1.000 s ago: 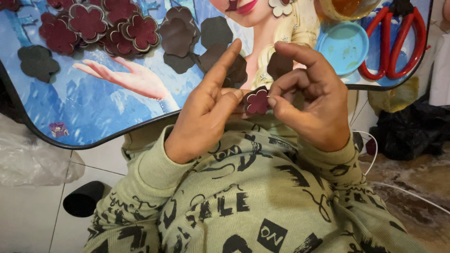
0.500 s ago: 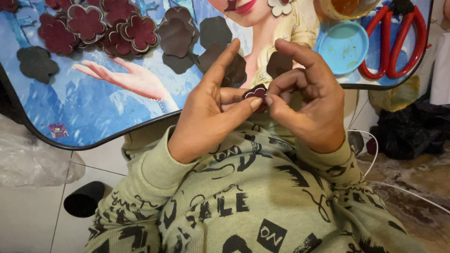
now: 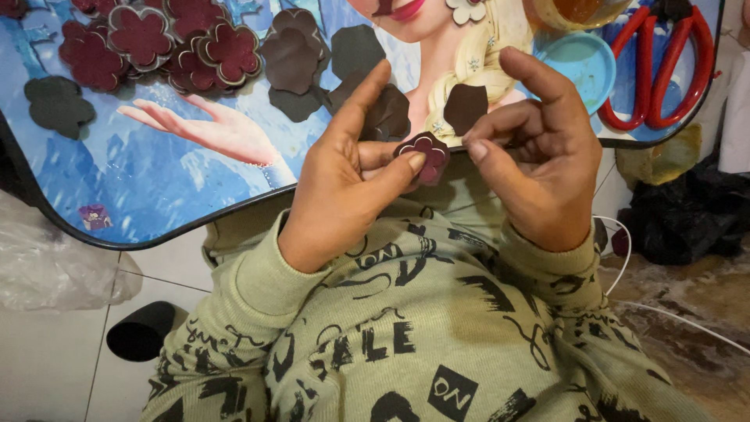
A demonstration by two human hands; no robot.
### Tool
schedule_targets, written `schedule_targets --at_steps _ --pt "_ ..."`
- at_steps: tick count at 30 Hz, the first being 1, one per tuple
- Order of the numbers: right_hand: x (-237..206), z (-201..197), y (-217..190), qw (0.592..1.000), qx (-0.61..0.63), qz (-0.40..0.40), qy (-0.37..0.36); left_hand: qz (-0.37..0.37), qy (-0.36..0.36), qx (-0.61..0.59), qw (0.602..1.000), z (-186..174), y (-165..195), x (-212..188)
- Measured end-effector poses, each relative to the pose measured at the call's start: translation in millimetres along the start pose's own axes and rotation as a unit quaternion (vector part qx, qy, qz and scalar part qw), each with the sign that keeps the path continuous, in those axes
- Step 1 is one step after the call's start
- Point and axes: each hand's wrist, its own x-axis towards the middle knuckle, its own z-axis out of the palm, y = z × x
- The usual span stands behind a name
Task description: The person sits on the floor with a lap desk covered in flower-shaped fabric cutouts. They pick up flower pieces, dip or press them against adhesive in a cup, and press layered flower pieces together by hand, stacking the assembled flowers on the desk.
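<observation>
A lap table (image 3: 156, 211) with a blue cartoon print fills the upper half of the frame, its dark rim curving from the left edge to the upper right. Below it, a green printed sweatshirt (image 3: 406, 336) takes up the lower middle. A clear plastic bag (image 3: 55, 258) lies at the left edge, and dark bags (image 3: 687, 211) sit at the right.

On the table, upper right, lies one pair of red scissors (image 3: 664, 70), with one blue lid (image 3: 578, 62) just left of it. Upper left holds a heap of maroon flowers (image 3: 156, 47) with pale edging; about six show, overlapping, so the count is rough. Beside them, in the upper middle, lie plain dark petals (image 3: 312, 62), roughly six, and one more dark cutout (image 3: 55, 101) sits alone at far left. One small white flower (image 3: 467, 9) sits at the top edge.

The left hand (image 3: 344, 180) and right hand (image 3: 539, 156) meet at the frame's centre, just off the table's near rim. Between them is one small flower (image 3: 426, 155), maroon with a pale border. The left thumb and forefinger pinch it closed; the left index points up. The right fingertips are curled narrow and touch its right side, the right index raised.

The step looks like pressing or shaping the flower's layers together. A next move would call for a steady pinch and even pressure round the petals.
</observation>
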Motion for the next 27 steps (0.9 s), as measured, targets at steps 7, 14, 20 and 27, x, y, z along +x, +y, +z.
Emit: schedule_targets --at_steps 7,14,20,27 --pt "-1.9 2.3 6.8 0.999 0.033 0.035 -0.024 -0.001 0.008 0.016 1.000 2.4 1.5 -0.6" --pt "0.8 5.4 8.4 0.999 0.031 0.021 -0.035 -0.006 0.004 0.012 1.000 1.9 2.0 -0.2" --pt "1.0 4.8 10.0 0.999 0.020 0.012 -0.039 -0.008 0.005 0.015 1.000 1.8 0.9 0.7" --pt "0.7 4.3 12.0 0.999 0.012 0.007 -0.039 -0.007 0.006 0.014 1.000 1.1 -1.6 0.0"
